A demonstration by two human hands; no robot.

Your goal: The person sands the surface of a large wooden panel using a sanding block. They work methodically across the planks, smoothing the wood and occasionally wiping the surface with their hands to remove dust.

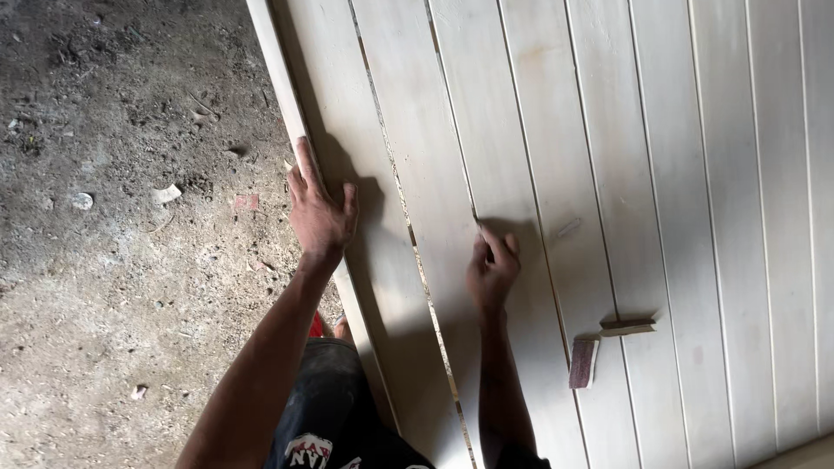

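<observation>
A large panel of pale wooden planks [608, 156] fills the right and middle of the head view, its boards running away from me. My left hand [320, 213] lies flat with fingers spread on the panel's left edge strip [280, 69]. My right hand [492, 267] has its fingers curled and pressed on a plank beside a groove; whether it holds anything small I cannot tell. A narrow gap [408, 217] between two planks runs between my hands.
A small wooden block [627, 327] and a dark reddish sanding block [583, 363] lie on the planks to the right of my right hand. Dusty concrete floor [122, 217] with small debris spreads to the left. My dark clothing shows at the bottom.
</observation>
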